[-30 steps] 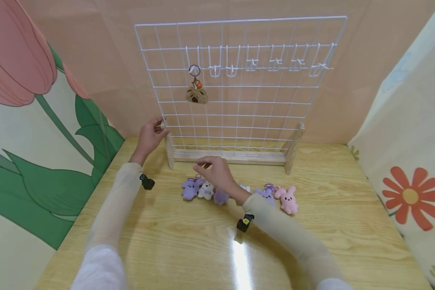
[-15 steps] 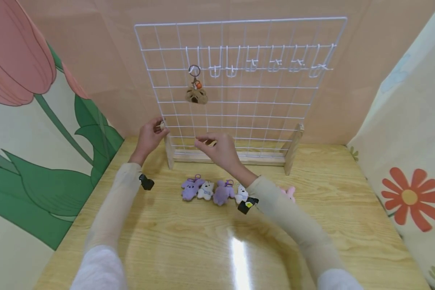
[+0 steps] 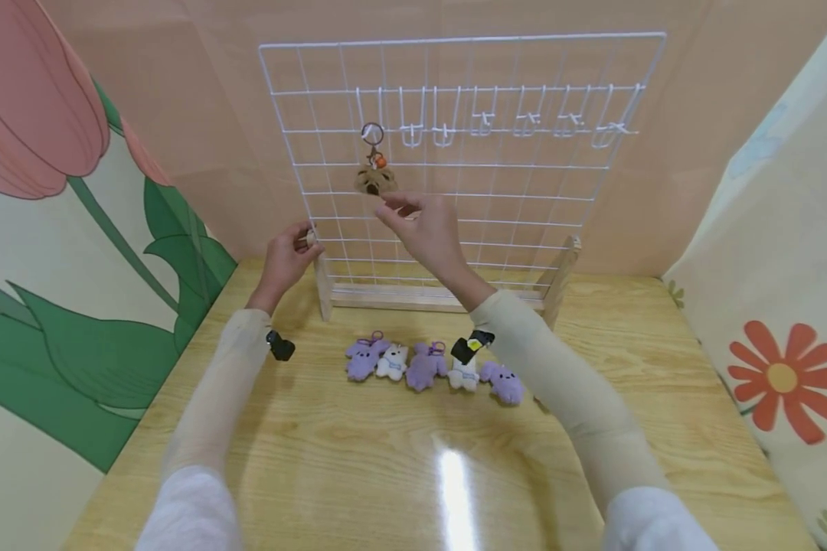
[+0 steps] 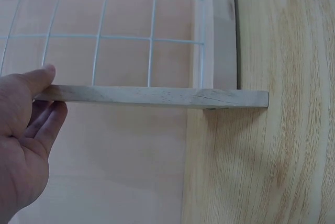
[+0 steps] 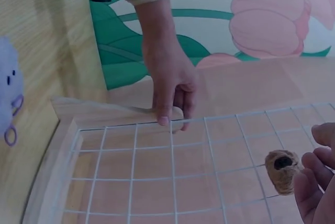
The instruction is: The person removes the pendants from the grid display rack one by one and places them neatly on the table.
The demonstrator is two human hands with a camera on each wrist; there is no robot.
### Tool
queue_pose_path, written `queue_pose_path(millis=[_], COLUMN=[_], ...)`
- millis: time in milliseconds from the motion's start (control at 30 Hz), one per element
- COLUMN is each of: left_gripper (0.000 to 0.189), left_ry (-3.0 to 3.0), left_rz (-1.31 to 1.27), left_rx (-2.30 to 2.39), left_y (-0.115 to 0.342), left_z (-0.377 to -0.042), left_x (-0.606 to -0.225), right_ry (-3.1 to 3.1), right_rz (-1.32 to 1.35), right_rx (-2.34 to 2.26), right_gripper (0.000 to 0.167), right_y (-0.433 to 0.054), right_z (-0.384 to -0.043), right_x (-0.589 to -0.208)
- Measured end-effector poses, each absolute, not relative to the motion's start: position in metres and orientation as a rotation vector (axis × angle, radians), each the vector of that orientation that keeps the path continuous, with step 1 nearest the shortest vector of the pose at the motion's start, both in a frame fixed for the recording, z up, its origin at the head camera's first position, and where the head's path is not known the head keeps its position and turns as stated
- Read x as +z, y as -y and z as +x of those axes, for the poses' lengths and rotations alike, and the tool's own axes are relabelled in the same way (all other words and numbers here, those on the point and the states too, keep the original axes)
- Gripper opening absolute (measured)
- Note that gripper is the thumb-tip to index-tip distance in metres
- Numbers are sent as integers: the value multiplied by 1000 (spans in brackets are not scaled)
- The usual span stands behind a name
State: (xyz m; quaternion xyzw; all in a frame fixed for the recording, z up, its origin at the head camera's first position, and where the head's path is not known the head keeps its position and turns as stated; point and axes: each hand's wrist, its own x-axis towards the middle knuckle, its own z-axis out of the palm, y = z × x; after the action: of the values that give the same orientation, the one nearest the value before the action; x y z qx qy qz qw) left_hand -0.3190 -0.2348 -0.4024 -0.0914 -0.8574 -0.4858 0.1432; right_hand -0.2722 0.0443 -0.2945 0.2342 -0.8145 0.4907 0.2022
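Observation:
My left hand [image 3: 286,260] grips the top of the left wooden upright [image 4: 157,96] of a display rack, thumb on one side and fingers on the other. White wire grid [image 3: 455,37] rises from the rack's wooden base. A brown plush bear-head keychain [image 3: 374,180] with an orange bead hangs by its ring from the leftmost hook. Raised in front of the grid, my right hand [image 3: 430,233] has its fingertips close by the bear's lower edge. In the right wrist view, its loosely bent fingers [image 5: 309,187] overlap the bear, with a gap to the thumb.
Several bare white hooks [image 3: 444,136] line the grid to the right of the bear. On the table lies a row of plush keychains: purple [image 3: 361,361], white [image 3: 391,363], purple [image 3: 423,370], white [image 3: 463,378] and purple [image 3: 505,385]. My right sleeve [image 3: 558,367] covers the row's right end.
My right hand has risen from above the plush row to the hanging bear. My right forearm now hides the pink plush. The left hand keeps its grip on the upright.

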Motion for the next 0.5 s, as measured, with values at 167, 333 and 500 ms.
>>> queue_pose_path(millis=[167, 333, 500], left_gripper=[48, 49, 49], left_ry=[2473, 2479, 2472], left_rz=[-266, -258, -266], left_rx=[-1404, -1410, -1404], left_y=[235, 235, 236], left_z=[-320, -320, -321], left_x=[-403, -402, -404], right_ry=[2230, 2149, 2093], right_rz=[567, 482, 387], right_rx=[1418, 1504, 1570], right_gripper=[30, 27, 26], right_y=[-40, -34, -29], right_z=[-283, -293, -303], right_x=[-280, -265, -255])
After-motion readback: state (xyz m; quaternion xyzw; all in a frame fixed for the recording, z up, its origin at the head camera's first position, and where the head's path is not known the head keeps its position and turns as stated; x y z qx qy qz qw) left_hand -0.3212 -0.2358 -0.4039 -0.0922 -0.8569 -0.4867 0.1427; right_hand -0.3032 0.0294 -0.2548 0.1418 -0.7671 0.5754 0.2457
